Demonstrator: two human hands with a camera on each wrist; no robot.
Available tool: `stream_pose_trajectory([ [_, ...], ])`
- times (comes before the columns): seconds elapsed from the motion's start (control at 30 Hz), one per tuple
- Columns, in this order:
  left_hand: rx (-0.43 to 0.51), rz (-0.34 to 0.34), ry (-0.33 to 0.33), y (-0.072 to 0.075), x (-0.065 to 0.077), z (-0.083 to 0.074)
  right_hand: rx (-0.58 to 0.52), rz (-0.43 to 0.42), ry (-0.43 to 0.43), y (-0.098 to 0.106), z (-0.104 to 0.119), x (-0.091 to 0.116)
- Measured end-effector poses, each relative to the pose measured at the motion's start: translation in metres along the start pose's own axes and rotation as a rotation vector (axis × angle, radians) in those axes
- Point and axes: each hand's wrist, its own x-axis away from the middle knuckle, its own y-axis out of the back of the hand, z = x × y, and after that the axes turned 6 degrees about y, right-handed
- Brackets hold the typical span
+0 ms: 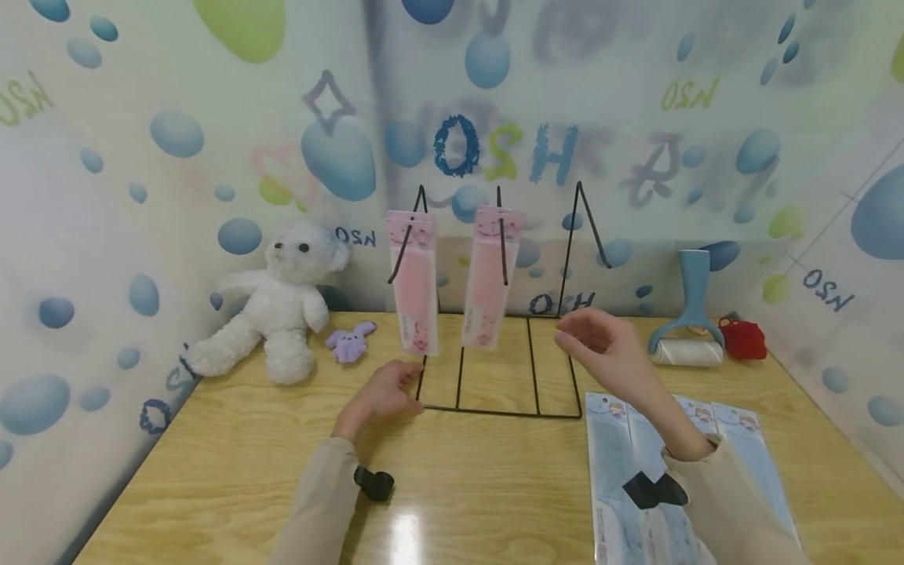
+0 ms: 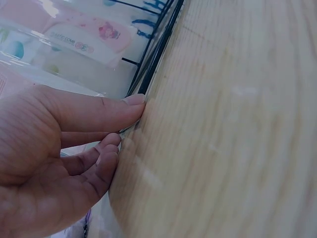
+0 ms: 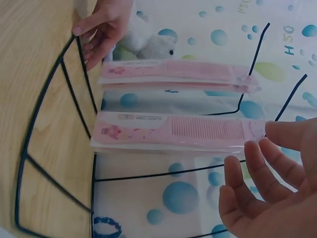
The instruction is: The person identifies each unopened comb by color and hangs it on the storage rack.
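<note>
A black wire display rack (image 1: 501, 413) with three hooks stands on the wooden table. Pink packaged combs (image 1: 414, 290) hang from its left hook, and more pink packaged combs (image 1: 489, 282) hang from the middle one. The right hook (image 1: 593, 224) carries nothing. My left hand (image 1: 384, 390) pinches the front left corner of the rack's base; in the left wrist view its thumb (image 2: 106, 111) lies against the wire. At the rack's right side my right hand (image 1: 610, 353) is raised, fingers loosely bent, holding nothing. Several blue packaged combs (image 1: 610, 463) lie side by side under my right forearm.
A white teddy bear (image 1: 282, 302) sits at the back left beside a small purple plush toy (image 1: 350, 342). To the back right are a blue-handled lint roller (image 1: 688, 345) and a red pouch-like item (image 1: 744, 339). A patterned curtain (image 1: 452, 78) hangs behind the table.
</note>
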Motion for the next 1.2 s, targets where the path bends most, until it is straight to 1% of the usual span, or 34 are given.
stream_pose_trajectory([
  [0.17,0.0,-0.006,0.012,-0.001,-0.001,0.001,0.043,-0.011,-0.013,0.008,-0.016,0.018],
  [0.3,-0.001,-0.003,0.016,-0.001,-0.002,0.001,0.1,-0.007,-0.082,0.018,-0.033,0.033],
  [0.4,-0.003,-0.001,0.017,-0.001,-0.002,0.001,0.152,0.022,-0.141,0.025,-0.045,0.042],
  [0.5,-0.003,-0.001,0.024,-0.001,-0.003,0.001,0.176,0.055,-0.187,0.029,-0.058,0.049],
  [0.73,0.004,0.0,0.04,0.0,-0.001,0.0,0.179,0.12,-0.279,0.033,-0.082,0.055],
  [0.87,0.007,0.002,0.035,0.0,-0.001,-0.001,0.212,0.172,-0.342,0.034,-0.094,0.057],
  [1.0,0.004,0.005,0.028,0.0,-0.002,0.0,0.26,0.19,-0.354,0.036,-0.107,0.06],
  [1.2,0.002,0.007,0.021,0.0,-0.001,0.0,0.298,0.218,-0.357,0.038,-0.123,0.061],
])
